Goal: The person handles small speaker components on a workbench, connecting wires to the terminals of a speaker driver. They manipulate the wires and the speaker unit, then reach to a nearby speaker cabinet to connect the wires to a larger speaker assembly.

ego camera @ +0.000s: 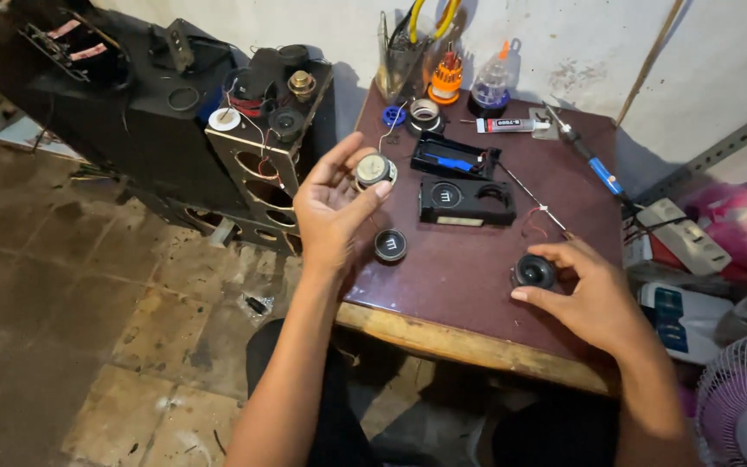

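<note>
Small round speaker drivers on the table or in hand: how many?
3. One silver-backed driver held up in the left hand; one black disc lying on the table; one black driver under the right hand. Others may be hidden.

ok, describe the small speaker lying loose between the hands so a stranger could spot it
On the dark red table, look near its left edge, just below the raised left hand. The small round speaker lies flat there, untouched; the similar ones are held by the hands.
</note>
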